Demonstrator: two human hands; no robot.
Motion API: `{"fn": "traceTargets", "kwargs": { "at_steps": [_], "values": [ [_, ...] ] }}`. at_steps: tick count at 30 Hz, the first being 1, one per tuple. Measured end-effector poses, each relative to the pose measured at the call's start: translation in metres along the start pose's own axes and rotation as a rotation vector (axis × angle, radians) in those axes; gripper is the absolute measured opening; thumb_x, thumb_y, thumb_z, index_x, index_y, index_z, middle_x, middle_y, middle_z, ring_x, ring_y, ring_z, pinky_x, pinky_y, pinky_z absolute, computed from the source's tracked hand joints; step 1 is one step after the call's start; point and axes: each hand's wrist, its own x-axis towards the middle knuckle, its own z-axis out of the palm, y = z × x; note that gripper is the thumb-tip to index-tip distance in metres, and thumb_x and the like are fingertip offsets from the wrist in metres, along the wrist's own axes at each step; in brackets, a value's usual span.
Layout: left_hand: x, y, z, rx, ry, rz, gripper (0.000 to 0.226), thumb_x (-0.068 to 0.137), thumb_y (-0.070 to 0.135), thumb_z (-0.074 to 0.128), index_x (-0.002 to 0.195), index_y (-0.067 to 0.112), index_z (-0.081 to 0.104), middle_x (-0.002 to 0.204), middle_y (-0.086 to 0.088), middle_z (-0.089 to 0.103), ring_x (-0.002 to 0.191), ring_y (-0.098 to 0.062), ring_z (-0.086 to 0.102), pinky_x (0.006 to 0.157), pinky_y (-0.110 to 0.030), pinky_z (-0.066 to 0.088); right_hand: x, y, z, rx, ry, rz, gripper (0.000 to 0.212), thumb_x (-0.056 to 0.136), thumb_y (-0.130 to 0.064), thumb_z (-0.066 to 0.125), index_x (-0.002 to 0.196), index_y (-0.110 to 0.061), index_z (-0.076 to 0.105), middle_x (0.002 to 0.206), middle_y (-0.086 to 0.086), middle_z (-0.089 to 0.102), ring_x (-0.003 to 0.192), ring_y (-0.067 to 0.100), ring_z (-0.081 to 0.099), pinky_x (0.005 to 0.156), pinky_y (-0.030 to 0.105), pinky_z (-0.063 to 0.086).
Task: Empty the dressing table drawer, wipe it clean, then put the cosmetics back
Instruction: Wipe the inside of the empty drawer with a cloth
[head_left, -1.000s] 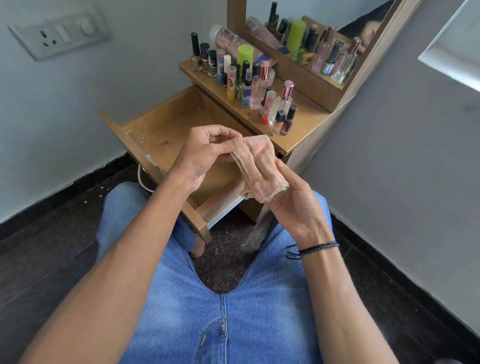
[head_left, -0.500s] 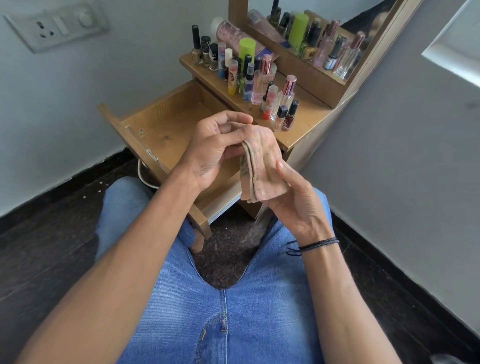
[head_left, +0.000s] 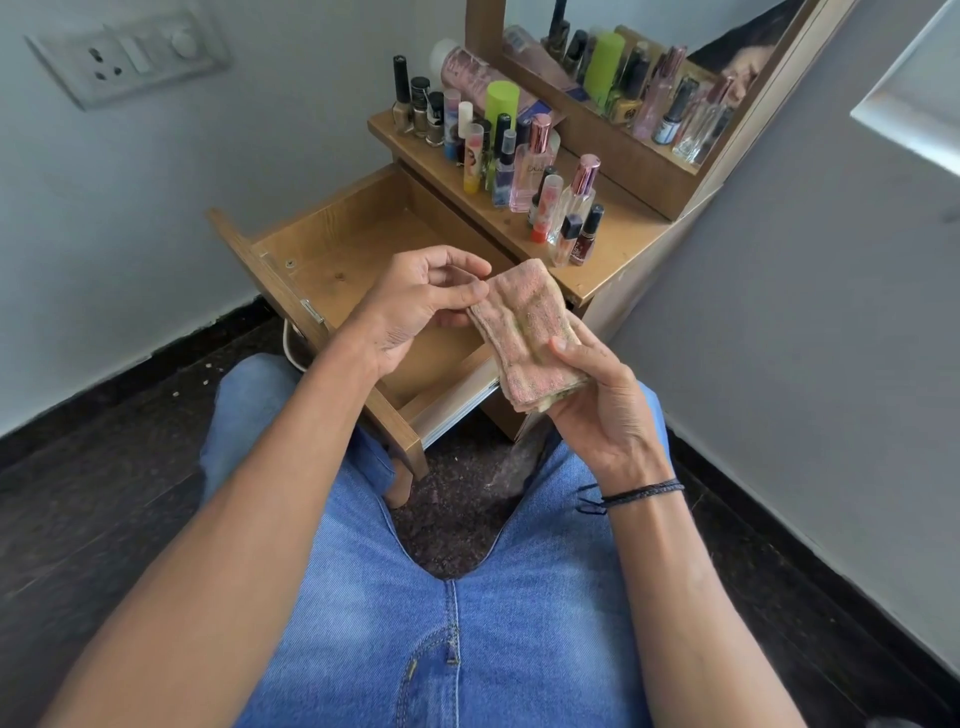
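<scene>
1. Two hands hold a folded pink terry cloth (head_left: 524, 332) at frame centre. The right hand (head_left: 608, 410) clasps its lower end with the thumb laid across, and the left hand (head_left: 415, 306), fingers curled, pinches its upper left edge.
2. The cloth's long axis runs from top to lower right.
3. Behind it is the open wooden drawer (head_left: 332, 244). At upper right, cosmetic bottles (head_left: 524, 161) stand upright on the wooden dressing table top (head_left: 618, 244).
</scene>
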Motion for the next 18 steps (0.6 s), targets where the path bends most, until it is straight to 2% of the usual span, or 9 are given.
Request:
{"fn": "traceTargets", "kwargs": {
  "at_steps": [2, 5, 7, 9, 14, 18],
  "values": [
    [0.0004, -0.0008, -0.0030, 0.007, -0.013, -0.020, 0.021, 0.088, 0.009, 0.077, 0.108, 0.013, 0.073, 0.098, -0.005, 0.071, 0.093, -0.015, 0.069, 0.074, -0.025, 0.059, 0.0009, -0.0002, -0.0008, 0.002, 0.014, -0.009, 0.053, 0.091, -0.002, 0.057, 0.143, -0.007, 0.056, 0.148, 0.024, 0.051, 0.127, 0.036, 0.052, 0.104, 0.045, 0.044],
    [0.0003, -0.0027, -0.0042, -0.019, -0.018, -0.063, 0.028, 0.092, 0.027, 0.074, 0.117, 0.015, 0.073, 0.116, -0.008, 0.073, 0.111, -0.022, 0.069, 0.094, -0.040, 0.058, 0.0019, -0.0003, -0.0031, -0.048, 0.043, -0.020, 0.054, 0.088, 0.002, 0.059, 0.141, -0.008, 0.059, 0.139, 0.021, 0.058, 0.120, 0.034, 0.056, 0.104, 0.046, 0.044],
    [0.0000, -0.0036, -0.0030, -0.017, -0.088, -0.112, 0.041, 0.096, 0.043, 0.066, 0.127, 0.017, 0.069, 0.126, -0.003, 0.071, 0.120, -0.020, 0.066, 0.102, -0.047, 0.054, 0.0027, 0.0000, -0.0053, -0.111, 0.059, -0.020, 0.055, 0.087, 0.003, 0.061, 0.141, -0.007, 0.059, 0.143, 0.023, 0.057, 0.124, 0.037, 0.055, 0.110, 0.052, 0.040],
    [-0.0011, -0.0039, -0.0010, -0.024, -0.181, -0.170, 0.051, 0.094, 0.052, 0.061, 0.132, 0.018, 0.066, 0.126, -0.003, 0.071, 0.121, -0.020, 0.066, 0.106, -0.047, 0.051, 0.0036, 0.0003, -0.0059, -0.157, 0.086, -0.016, 0.057, 0.084, 0.003, 0.065, 0.140, -0.007, 0.060, 0.144, 0.025, 0.056, 0.129, 0.041, 0.055, 0.113, 0.054, 0.040],
    [-0.0020, -0.0048, -0.0023, -0.052, -0.218, -0.163, 0.042, 0.090, 0.042, 0.066, 0.119, 0.012, 0.073, 0.109, -0.009, 0.071, 0.099, -0.021, 0.066, 0.092, -0.038, 0.052, 0.0023, -0.0028, -0.0049, -0.112, 0.219, -0.049, 0.052, 0.080, -0.005, 0.075, 0.131, -0.005, 0.066, 0.132, 0.020, 0.066, 0.115, 0.032, 0.066, 0.101, 0.047, 0.055],
    [0.0004, -0.0044, -0.0033, -0.089, -0.159, -0.098, 0.027, 0.087, 0.033, 0.072, 0.106, 0.013, 0.073, 0.092, -0.002, 0.070, 0.081, -0.013, 0.064, 0.075, -0.028, 0.053, 0.0020, -0.0055, -0.0059, -0.060, 0.277, -0.097, 0.051, 0.081, -0.007, 0.074, 0.131, -0.002, 0.065, 0.126, 0.017, 0.070, 0.110, 0.029, 0.069, 0.092, 0.043, 0.060]
  ]
}}
